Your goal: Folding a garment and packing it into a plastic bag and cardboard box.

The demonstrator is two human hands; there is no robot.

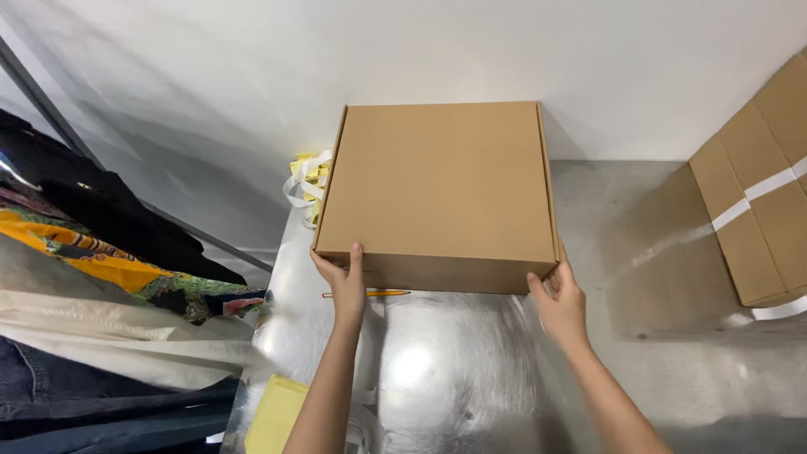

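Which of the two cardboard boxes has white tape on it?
The cardboard box at the right edge has a white tape strip. The closed box between both hands, in the middle, shows plain brown card.

Matt brown cardboard box (437, 189) w/ smooth faces on glossy, brushed metal table (454, 370).

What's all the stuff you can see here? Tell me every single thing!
cardboard box: one, brown, closed, on the shiny table, middle of view
shiny table: one, silver metal, under the box
pencil: one, orange-yellow, on the table just in front of the box
yellow and white bundle: one, behind the box's left edge
taped carton: one, brown with white tape, at the right edge
clothes: a pile, black, orange-patterned, cream and dark blue, at the left
yellow sheet: one, pale yellow, bottom left on the table
left hand: one, on the box's front left corner
right hand: one, at the box's front right corner
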